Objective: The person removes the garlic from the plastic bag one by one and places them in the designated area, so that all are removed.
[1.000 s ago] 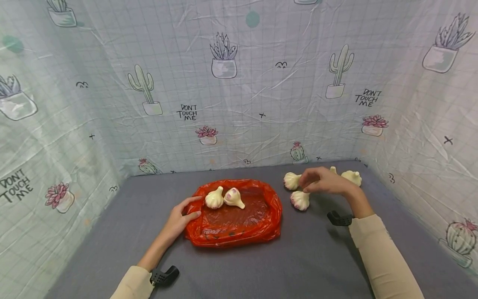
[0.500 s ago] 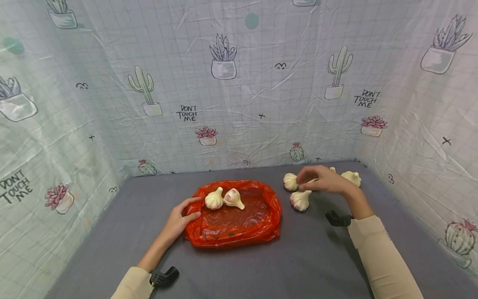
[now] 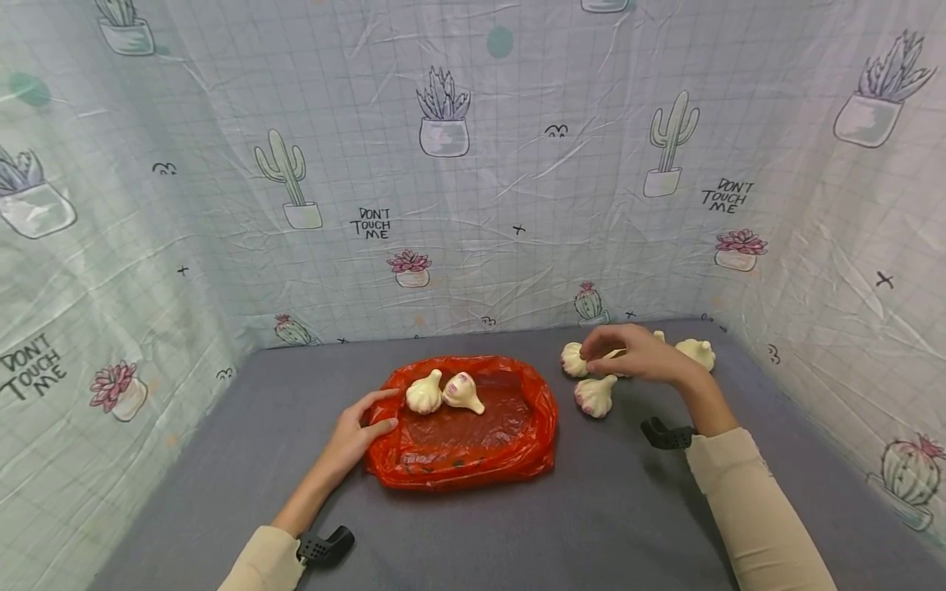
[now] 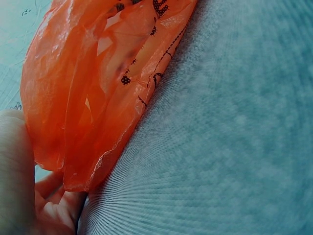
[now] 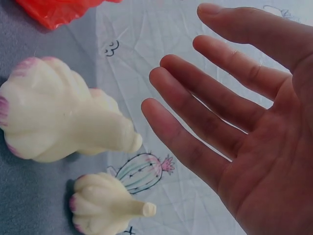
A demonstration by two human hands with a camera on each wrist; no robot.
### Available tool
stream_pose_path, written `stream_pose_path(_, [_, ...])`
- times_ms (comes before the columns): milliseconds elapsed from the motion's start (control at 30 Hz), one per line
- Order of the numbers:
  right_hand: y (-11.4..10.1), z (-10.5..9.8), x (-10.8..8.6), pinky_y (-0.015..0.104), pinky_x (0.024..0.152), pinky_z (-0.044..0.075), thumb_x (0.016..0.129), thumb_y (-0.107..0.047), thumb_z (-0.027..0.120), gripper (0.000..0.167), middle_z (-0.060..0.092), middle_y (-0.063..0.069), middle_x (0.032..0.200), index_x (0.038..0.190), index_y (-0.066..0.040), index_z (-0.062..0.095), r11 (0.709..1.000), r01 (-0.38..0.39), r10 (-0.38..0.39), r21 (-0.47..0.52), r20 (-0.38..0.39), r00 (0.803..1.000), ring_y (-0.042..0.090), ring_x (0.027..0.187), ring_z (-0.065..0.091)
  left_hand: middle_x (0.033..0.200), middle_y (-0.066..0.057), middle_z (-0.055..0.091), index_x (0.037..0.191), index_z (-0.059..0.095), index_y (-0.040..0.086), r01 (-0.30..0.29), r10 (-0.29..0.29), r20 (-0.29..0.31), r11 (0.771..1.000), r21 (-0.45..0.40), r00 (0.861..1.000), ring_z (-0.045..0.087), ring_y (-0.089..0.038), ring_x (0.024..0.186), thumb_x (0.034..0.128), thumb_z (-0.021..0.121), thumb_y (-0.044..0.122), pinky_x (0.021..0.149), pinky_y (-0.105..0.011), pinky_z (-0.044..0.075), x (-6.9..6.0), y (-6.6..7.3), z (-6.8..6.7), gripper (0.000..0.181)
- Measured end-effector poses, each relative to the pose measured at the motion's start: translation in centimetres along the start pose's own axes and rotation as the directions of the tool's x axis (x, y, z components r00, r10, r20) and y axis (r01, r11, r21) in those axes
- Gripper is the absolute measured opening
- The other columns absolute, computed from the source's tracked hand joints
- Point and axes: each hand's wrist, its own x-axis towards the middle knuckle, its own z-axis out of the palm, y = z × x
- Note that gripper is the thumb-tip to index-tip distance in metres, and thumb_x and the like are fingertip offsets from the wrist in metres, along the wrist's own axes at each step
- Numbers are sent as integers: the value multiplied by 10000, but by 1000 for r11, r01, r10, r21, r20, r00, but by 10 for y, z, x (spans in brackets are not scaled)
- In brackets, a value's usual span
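Observation:
A red plastic bag [image 3: 480, 476] lies with its rim rolled open, two garlic bulbs [image 3: 424, 394] inside at the back left. My left hand [image 3: 353, 435] holds the bag's left side, thumb and fingers around the rim; in the left wrist view the orange-looking plastic [image 4: 88, 98] hides part of the fingers. Above the loose bulbs at the right hovers my right hand [image 3: 636, 355], fingers apart and nothing in them. Nearest it are a front garlic bulb [image 3: 594, 398] and a rear one [image 3: 572, 361]; others are partly hidden behind it. The right wrist view has a large bulb [image 5: 54, 112] beside the fingers.
A garlic bulb [image 3: 696, 355] lies near the table's back right corner. The grey tabletop [image 3: 502, 542] meets a curtain [image 3: 473, 213] printed with cacti, which stands at the back and both sides.
My right hand has shifted slightly left over the loose garlic, its fingers nearer the rear bulb. My left hand and the bag have stayed put.

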Motion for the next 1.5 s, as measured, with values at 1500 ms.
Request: stream_pose_path(1500, [-43, 37, 39, 432, 944, 594, 981, -220, 723, 203, 748, 67, 1132, 1154, -115, 709, 993, 97, -95, -59, 38, 995, 173, 1049, 710, 1524, -108, 548, 1444, 603, 221, -6, 6, 12, 1000, -25, 1000, 599, -313, 1283, 978, 716, 217, 927, -239, 530, 0, -1, -1, 479])
